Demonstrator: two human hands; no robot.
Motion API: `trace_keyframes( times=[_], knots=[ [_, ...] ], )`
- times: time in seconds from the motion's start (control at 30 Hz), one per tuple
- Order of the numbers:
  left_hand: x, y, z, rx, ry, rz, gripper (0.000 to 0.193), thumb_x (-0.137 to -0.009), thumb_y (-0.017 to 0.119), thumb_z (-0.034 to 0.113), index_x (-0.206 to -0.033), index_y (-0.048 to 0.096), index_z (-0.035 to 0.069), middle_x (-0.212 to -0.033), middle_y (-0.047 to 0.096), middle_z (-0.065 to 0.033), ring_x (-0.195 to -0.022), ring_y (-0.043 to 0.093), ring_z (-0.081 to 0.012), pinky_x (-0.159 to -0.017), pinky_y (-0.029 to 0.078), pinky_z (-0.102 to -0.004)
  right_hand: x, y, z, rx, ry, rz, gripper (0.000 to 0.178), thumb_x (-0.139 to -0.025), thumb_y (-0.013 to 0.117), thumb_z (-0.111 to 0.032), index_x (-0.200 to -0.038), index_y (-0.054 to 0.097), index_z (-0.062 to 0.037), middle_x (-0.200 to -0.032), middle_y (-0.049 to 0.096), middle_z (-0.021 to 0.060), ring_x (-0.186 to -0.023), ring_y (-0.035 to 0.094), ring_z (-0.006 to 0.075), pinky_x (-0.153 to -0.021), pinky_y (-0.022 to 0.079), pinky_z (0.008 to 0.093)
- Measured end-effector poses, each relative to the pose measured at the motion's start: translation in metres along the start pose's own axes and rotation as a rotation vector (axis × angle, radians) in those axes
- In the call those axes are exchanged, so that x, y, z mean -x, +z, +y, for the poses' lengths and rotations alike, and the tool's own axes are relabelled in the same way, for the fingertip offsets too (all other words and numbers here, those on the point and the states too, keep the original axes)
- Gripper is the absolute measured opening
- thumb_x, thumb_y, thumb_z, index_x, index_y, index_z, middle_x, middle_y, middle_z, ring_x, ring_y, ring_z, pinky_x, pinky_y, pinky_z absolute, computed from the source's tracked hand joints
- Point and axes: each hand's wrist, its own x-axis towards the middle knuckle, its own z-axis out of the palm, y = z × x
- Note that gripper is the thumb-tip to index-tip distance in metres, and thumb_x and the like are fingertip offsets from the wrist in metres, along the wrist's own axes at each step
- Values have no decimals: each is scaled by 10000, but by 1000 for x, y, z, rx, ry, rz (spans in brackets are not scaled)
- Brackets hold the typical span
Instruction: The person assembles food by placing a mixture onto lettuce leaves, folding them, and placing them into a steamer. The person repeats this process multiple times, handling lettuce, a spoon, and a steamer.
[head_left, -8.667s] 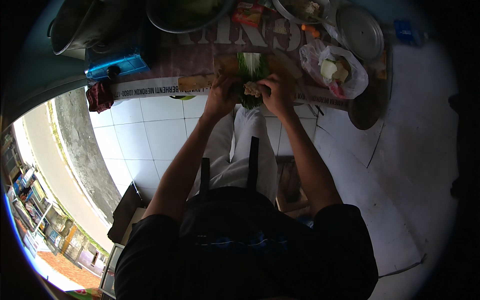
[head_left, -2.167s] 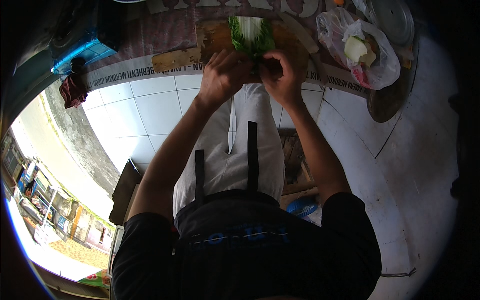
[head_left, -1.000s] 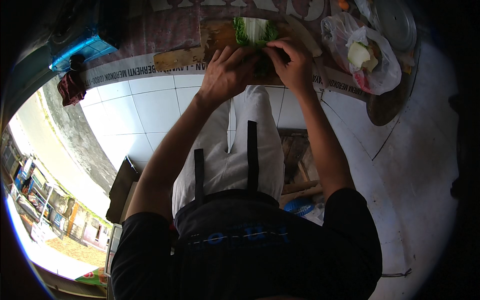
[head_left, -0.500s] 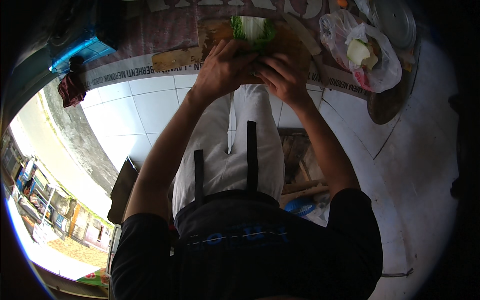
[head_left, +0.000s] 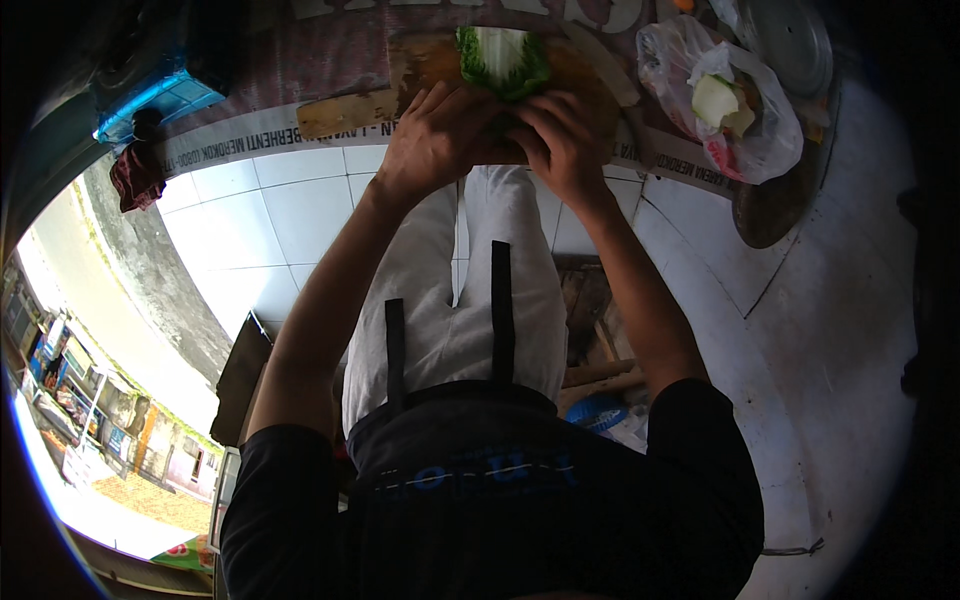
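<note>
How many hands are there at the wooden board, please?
2: the left hand and the right hand, close together over the near part of the board, just below the green leaf in the picture. What lies under them is hidden.

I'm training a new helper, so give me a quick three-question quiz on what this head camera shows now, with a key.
1. Multiple choice: what lies on the wooden board just beyond the left hand and right hand?
A) a metal spoon
B) a leafy vegetable, green with a white middle
C) a blue bottle

2. True or false: the two hands are far apart, at opposite ends of the board.

3. Fill in: the see-through plastic bag lies to the person's ____ of both hands.

Key:
1. B
2. False; their fingers are close together over the board's near part.
3. right
</note>
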Motion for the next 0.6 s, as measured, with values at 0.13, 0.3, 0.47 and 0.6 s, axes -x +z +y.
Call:
trace_keyframes(
  times=[0.13, 0.3, 0.47, 0.6],
  knots=[
    [-11, -6, -4, 107, -32, -40, 264, -806, 833, 231, -1007, 740, 88, -1046, 701, -48, -944, 678, -270, -819, 565, -398, -4, -2, -5, -75, 78, 22, 227, -873, 784, -170, -1048, 712, -44, -1051, 666, 99, -1000, 661, 313, -877, 542, 427],
    [-15, -7, -6, 146, -43, -42, 182, -843, 800, 181, -973, 741, 68, -1009, 712, -80, -946, 699, -289, -823, 572, -423, -9, -3, -5, -112, 38, 18, 230, -883, 778, -160, -1056, 702, -28, -1081, 677, 120, -999, 677, 327, -871, 552, 438],
    [-14, -6, -5, 160, -93, -16, 246, -836, 803, 174, -1046, 712, 83, -987, 706, -84, -880, 713, -308, -745, 584, -432, -15, -6, 1, -103, 9, 28, 211, -890, 775, -103, -1073, 712, -22, -1029, 716, 118, -971, 705, 317, -860, 557, 388],
    [-16, -8, -5, 175, -114, 6, 295, -845, 787, 160, -1113, 678, 105, -974, 701, -98, -858, 720, -326, -684, 584, -444, -19, -5, 0, -127, 66, 44, 175, -888, 767, -101, -1036, 713, -24, -959, 706, 125, -913, 694, 318, -817, 552, 409]
  ],
)
